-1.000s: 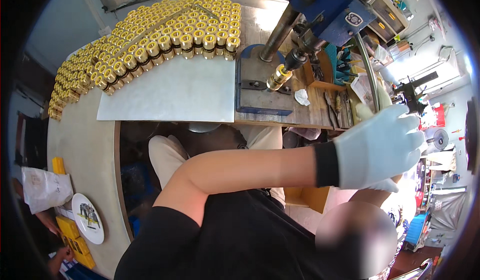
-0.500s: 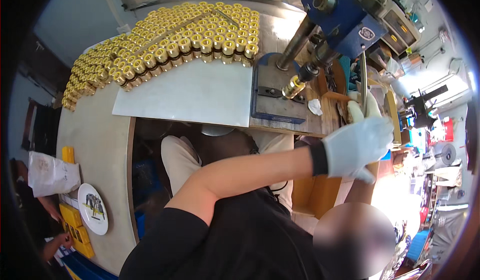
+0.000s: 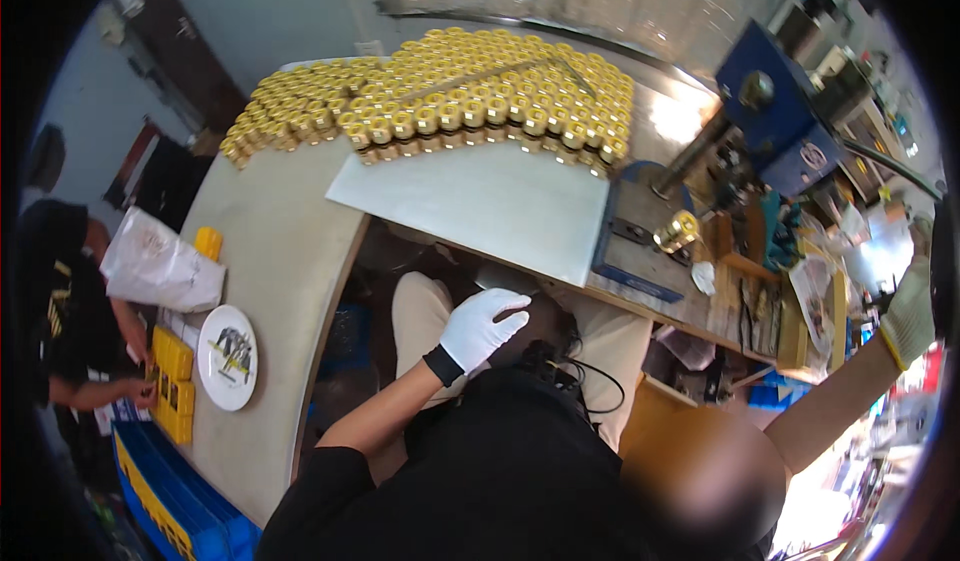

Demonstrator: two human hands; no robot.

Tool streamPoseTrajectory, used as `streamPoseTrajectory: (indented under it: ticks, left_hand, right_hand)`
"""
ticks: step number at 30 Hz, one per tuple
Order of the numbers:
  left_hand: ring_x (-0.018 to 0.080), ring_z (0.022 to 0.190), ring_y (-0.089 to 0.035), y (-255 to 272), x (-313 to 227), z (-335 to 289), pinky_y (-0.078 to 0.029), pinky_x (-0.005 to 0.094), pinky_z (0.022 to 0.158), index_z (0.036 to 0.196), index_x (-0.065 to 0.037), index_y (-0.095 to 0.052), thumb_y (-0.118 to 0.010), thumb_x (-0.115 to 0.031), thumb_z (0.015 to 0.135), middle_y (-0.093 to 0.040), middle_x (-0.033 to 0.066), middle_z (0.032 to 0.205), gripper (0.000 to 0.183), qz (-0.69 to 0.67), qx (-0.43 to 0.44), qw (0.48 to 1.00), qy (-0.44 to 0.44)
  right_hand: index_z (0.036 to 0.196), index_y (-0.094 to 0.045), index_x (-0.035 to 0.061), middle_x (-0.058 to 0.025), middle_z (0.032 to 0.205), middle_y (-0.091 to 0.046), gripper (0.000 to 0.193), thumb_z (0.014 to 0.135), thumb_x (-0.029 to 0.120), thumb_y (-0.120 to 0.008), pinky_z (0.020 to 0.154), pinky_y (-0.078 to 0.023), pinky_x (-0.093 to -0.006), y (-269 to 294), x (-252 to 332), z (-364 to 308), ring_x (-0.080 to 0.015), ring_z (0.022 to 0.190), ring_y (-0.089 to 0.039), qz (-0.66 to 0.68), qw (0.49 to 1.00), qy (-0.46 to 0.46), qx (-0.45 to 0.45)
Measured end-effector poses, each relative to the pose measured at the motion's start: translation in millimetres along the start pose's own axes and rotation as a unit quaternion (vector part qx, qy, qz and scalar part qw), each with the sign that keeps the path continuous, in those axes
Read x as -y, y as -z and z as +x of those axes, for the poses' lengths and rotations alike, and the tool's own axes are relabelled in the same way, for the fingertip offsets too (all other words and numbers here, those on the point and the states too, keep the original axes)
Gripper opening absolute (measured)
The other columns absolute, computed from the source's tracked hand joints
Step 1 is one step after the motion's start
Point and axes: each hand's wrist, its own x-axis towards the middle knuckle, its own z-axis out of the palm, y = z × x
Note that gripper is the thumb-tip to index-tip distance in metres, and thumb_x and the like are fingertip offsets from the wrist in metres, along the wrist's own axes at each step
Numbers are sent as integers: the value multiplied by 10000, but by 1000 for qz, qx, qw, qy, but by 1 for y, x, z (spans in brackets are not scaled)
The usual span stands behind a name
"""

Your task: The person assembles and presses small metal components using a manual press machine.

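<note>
Hands: two, gloved, well apart. Left hand at 6 o'clock, just off centre, above the lap; white glove, dark cuff, fingers loosely bent, thumb side toward the desk. Right hand at 3 o'clock, at the far edge, pale glove, arm outstretched; near the end of the feed lever, but whether it grips this cannot be told.

Drill press, blue, bench type: head at 2 o'clock, column leaning down to its base plate, nearer 3 o'clock.

Brass fitting, single, cylindrical: at 3 o'clock, on the base plate, well apart from both hands.

Brass fittings, many, close-packed: from 10 to 1 o'clock; front ranks stacked in two tiers. Thin flat strip lying across their tops.

White sheet, smooth: at 12 o'clock, on the desk before the fittings.

Crumpled white tissue: at 3 o'clock, just beside the base plate. Pliers: beyond it.

White plate: between 8 and 9 o'clock. Yellow boxes: just beside it, with a co-worker's hand at them. White bag: at 9 o'clock. Blue crate: between 7 and 8 o'clock.
</note>
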Motion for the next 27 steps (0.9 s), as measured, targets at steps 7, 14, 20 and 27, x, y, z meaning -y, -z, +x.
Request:
streamPoseTrajectory:
  ticks: [7,14,20,27]
  left_hand:
    - [154,1032,-726,54,44,-16,-557,281,900,1204,-37,-751,-741,-166,1001,-755,75,1152,240,-107,-152,976,115]
    - [345,1091,-719,179,57,78,-558,423,965,1197,-31,-751,-759,-341,950,-752,183,1172,396,160,-295,935,113]
    - [348,1135,-682,242,103,148,-554,457,975,1317,-93,-695,-789,-331,885,-697,150,1241,503,400,-340,845,103]
    - [347,1071,-694,243,105,170,-568,464,924,1260,-129,-732,-816,-291,854,-688,151,1131,445,426,-319,834,144]
  right_hand:
    - [1300,-702,14,-164,1383,-684,338,1043,223,-633,1064,-498,-363,-53,-104,-144,-271,1257,-650,-296,906,-89,289]
    - [1354,-668,-57,-148,1315,-719,408,1045,209,-661,1035,-506,-313,-93,-71,-227,-196,1170,-671,-137,912,-330,204]
    - [1349,-660,-72,-125,1312,-707,408,1055,211,-650,1032,-506,-305,-50,-81,-253,-184,1173,-658,-134,893,-385,188]
    - [1325,-675,-73,-111,1254,-719,386,1065,210,-645,990,-517,-295,-20,-100,-273,-171,1100,-668,-167,890,-377,194]
